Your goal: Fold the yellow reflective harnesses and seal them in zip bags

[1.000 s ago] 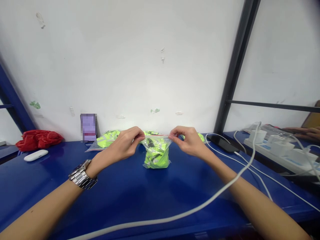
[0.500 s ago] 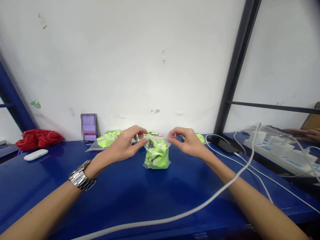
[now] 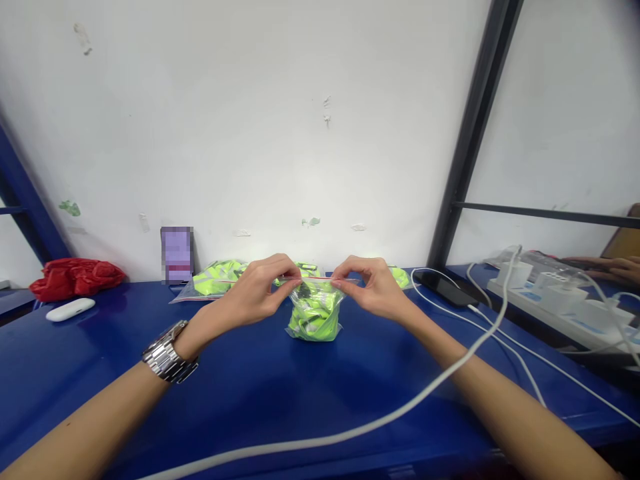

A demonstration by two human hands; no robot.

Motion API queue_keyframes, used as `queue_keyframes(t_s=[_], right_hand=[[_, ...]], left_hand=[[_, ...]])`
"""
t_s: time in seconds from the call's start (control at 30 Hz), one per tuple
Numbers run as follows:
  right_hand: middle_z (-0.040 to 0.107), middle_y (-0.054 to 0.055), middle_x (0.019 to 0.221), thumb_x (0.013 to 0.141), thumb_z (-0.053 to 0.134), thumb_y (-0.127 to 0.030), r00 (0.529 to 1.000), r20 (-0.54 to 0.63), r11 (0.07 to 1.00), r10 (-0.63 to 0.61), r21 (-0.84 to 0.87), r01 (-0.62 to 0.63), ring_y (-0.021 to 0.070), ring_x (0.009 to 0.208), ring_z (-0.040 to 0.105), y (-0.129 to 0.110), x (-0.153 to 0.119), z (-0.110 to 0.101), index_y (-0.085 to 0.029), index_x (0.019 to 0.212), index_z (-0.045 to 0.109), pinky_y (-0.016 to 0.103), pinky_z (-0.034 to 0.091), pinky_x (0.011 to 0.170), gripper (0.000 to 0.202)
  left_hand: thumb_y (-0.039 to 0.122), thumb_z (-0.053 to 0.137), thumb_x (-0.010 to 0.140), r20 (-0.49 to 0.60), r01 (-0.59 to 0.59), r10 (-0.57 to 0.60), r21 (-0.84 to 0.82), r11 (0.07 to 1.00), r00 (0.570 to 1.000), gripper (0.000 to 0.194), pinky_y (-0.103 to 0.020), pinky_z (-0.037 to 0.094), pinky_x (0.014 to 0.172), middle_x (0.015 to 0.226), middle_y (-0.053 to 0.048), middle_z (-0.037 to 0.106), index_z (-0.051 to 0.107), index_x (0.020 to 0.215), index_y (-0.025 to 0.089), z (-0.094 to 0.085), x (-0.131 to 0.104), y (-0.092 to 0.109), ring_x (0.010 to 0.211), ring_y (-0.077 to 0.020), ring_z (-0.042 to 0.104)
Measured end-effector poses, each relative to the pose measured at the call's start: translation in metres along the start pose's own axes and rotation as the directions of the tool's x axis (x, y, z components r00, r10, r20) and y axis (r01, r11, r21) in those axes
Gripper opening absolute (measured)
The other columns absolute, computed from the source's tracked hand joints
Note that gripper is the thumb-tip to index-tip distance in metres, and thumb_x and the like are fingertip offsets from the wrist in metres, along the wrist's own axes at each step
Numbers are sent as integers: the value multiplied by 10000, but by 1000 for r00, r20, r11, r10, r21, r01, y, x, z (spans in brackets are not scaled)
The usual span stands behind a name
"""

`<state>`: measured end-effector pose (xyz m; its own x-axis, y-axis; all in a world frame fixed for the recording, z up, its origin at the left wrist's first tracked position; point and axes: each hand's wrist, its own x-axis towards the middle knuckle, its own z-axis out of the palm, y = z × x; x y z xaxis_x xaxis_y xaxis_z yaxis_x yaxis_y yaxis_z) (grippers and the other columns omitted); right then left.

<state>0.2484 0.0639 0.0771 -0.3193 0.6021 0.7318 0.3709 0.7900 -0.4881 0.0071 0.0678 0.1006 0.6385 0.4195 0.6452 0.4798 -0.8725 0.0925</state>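
Note:
A clear zip bag (image 3: 316,317) stands upright on the blue table (image 3: 280,393), packed with folded neon-yellow fabric that has grey reflective strips. My left hand (image 3: 265,287) pinches the left part of its red-lined top edge between thumb and fingers. The right part of that edge is pinched by my right hand (image 3: 367,283). Between the two hands the bag's mouth is drawn out flat. Behind my left hand lies another clear bag (image 3: 213,280) with yellow fabric. More yellow bagged fabric (image 3: 400,277) shows past my right hand, partly hidden.
A red plastic bundle (image 3: 75,279) and a white earbud case (image 3: 71,309) lie at the left. A phone (image 3: 177,255) leans on the wall. At the right are a black phone (image 3: 447,289), a power strip with chargers (image 3: 560,300), and a white cable (image 3: 400,415) crossing in front.
Both hands have moved slightly closer together along the bag's top edge, the left one shifting right. The bag stays in nearly the same spot.

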Motion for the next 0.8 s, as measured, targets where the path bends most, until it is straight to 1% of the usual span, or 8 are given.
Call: queue_keyframes(t_s=[0.13,0.23,0.3,0.4,0.47,0.6,0.7,0.8], right_hand=[[692,40,745,774,655,-174,1000,-19,999,10,-30,-10,165,704,628,0,0,1,-173,754,689,299,477,664,39],[702,41,752,783,657,-176,999,-30,997,12,-70,-14,166,710,633,0,0,1,-171,759,692,297,476,662,43],[704,41,758,790,658,-178,1000,-22,997,-6,-71,4,165,717,634,0,0,1,-170,763,692,295,477,665,45],[700,41,766,810,650,-192,999,-3,998,-40,-58,40,161,715,631,0,0,2,-171,781,687,288,477,658,52],[694,39,773,821,639,-187,997,-1,995,-78,-59,78,156,715,627,-1,0,2,-173,798,682,282,476,653,51],[683,34,791,831,618,-153,986,13,984,-167,-65,168,144,718,615,-2,-1,3,-178,828,670,275,478,661,58],[680,38,793,837,616,-150,981,25,978,-193,-70,194,140,716,611,-1,0,3,-172,838,664,274,480,661,53],[678,42,807,844,609,-145,975,38,971,-220,-85,223,140,726,611,0,0,3,-168,848,660,273,484,668,56]], left_hand=[[168,520,902,-23,-19,19,7,1000,1000,59,-266,445,661,820,-23,606,577,887,172,2,-1,-1,734,-127,556],[178,504,914,-9,-29,29,20,999,1000,78,-269,444,665,830,-29,603,580,898,172,1,-2,-3,747,-133,557],[199,507,918,4,-36,36,42,998,999,81,-274,450,686,869,-39,602,578,942,171,0,-2,-4,783,-141,562],[245,530,914,19,-79,77,119,990,997,176,-300,459,749,964,-66,600,563,1066,162,0,2,1,877,-167,570],[272,520,925,45,-135,129,200,970,991,205,-331,450,783,981,-75,604,564,1092,160,2,6,6,908,-185,568],[242,451,956,137,-233,198,332,914,971,168,-353,431,781,917,-72,604,577,1019,150,5,17,16,865,-191,556],[198,432,952,188,-235,177,354,905,966,157,-330,433,746,893,-76,584,574,984,139,5,22,20,830,-183,539],[186,394,961,217,-230,159,357,905,963,190,-307,431,704,851,-73,563,573,935,128,5,23,21,780,-169,522]])
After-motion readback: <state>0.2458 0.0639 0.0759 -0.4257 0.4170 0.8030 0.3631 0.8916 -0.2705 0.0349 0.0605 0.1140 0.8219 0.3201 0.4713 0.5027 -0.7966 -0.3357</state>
